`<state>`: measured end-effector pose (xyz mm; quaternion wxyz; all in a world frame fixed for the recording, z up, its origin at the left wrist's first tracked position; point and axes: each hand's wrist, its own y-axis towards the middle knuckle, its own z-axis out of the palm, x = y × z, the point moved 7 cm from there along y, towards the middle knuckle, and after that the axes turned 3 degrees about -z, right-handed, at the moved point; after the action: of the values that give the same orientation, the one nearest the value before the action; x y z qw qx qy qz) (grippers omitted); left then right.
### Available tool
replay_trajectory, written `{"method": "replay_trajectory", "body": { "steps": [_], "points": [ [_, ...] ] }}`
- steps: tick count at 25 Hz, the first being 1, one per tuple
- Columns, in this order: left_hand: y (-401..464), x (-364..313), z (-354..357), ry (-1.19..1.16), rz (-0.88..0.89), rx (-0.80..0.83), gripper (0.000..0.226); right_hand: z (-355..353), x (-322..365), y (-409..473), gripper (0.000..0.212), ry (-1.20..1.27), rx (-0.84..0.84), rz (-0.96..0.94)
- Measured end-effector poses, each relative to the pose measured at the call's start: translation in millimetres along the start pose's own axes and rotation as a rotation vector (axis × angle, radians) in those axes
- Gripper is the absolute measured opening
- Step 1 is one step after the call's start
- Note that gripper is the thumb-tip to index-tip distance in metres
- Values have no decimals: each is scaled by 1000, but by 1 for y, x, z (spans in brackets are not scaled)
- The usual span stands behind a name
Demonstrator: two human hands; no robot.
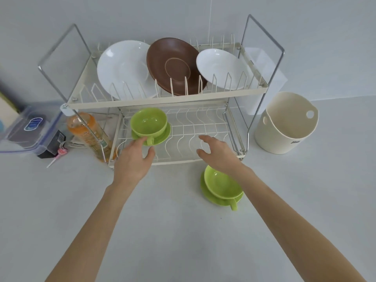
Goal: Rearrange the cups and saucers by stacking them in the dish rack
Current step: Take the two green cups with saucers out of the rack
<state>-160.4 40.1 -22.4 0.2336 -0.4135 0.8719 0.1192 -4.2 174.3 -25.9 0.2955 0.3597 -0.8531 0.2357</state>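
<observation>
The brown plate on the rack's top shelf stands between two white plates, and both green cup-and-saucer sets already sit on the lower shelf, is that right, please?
Not quite: the head view shows only one green set on the lower shelf; the other set sits on the counter. The brown plate does stand between two white plates.

The dish rack (195,92) is made of coated wire; the cups (148,123) look glossy; the bench (162,231) is matt.

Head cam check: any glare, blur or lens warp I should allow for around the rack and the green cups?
Head view: soft even light, faint shadows; small highlights on the large white plate and brown plate; wide-angle warp bows the dish rack posts outward; left hand and right hand slightly soft; both green cups, in the rack and on the counter, read clearly.
</observation>
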Motion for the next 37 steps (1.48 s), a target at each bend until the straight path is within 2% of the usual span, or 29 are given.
{"method": "replay_trajectory", "body": {
  "steps": [5, 11, 14, 18, 22, 26, 33, 37],
  "points": [
    [46, 21, -15, 46, -20, 7, 48, 24, 18, 51, 48, -4, 48, 39],
    [91, 52, 10, 21, -126, 159, 59, 50, 29, 101, 47, 170, 76, 157],
    [101, 60, 23, -60, -180, 214, 58, 59, 37, 118, 44, 230, 86, 190],
    [101, 57, 28, -211, -204, 212, 44, 65, 34, 129, 39, 304, 49, 237],
    [98, 65, 33, -512, -313, 176, 42, 73, 29, 133, 41, 441, 11, 295],
    [93, 69, 33, -705, -439, 148, 46, 76, 27, 127, 39, 521, -49, 312],
    [56, 56, 18, -841, -455, 104, 53, 64, 27, 76, 34, 617, -190, 288],
    [14, 54, 22, -894, -473, 177, 50, 58, 24, 30, 33, 606, -210, 270]
  ]
}}
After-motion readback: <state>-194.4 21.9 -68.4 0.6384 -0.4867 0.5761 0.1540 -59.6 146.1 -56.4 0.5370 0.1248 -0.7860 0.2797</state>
